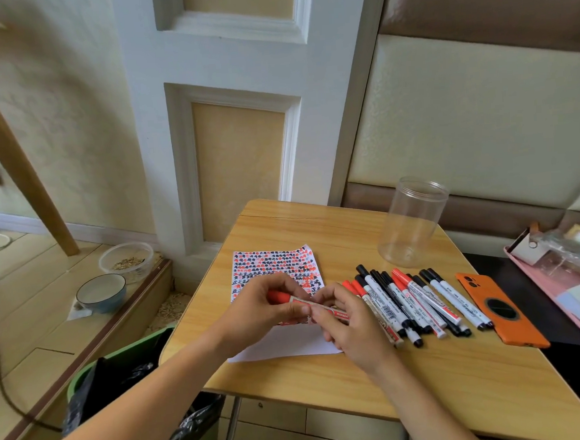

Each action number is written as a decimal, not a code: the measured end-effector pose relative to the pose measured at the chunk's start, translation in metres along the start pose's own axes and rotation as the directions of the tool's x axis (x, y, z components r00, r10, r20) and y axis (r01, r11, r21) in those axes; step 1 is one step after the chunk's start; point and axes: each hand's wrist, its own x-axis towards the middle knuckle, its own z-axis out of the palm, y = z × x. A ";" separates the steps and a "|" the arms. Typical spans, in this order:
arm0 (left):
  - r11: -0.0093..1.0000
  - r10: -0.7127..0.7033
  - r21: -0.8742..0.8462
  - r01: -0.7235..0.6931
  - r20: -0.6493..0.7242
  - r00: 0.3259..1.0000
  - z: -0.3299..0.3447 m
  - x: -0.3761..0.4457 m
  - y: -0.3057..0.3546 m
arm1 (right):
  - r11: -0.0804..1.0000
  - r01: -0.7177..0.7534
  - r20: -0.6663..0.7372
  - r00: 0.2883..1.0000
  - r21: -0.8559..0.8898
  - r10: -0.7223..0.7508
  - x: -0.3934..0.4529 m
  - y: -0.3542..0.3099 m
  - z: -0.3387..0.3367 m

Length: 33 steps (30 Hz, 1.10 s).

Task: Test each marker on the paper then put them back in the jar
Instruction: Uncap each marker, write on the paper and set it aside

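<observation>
Both hands, left hand (270, 307) and right hand (347, 322), grip one red marker (299, 301) above the paper (283, 345); jar (412, 221) stands beyond the right hand

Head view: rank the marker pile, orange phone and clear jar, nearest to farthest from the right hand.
1. Marker pile, just right of the right hand.
2. Orange phone, beyond the pile, farther right.
3. Clear jar, upright at the table's far side.
</observation>
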 end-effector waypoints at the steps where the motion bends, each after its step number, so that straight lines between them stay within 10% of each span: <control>1: 1.000 -0.006 -0.020 0.006 -0.011 1.000 0.000 0.000 -0.001 | 1.000 0.002 0.007 1.000 -0.011 -0.002 0.000 0.000 0.001; 28: 0.999 -0.027 -0.046 0.021 -0.129 0.991 0.012 -0.003 -0.001 | 0.978 0.060 0.010 0.998 -0.198 -0.059 -0.005 -0.008 0.001; 33: 1.000 -0.008 0.026 0.012 -0.140 0.990 0.011 -0.004 0.003 | 0.744 0.247 0.143 0.969 -0.621 -0.203 -0.002 -0.021 -0.005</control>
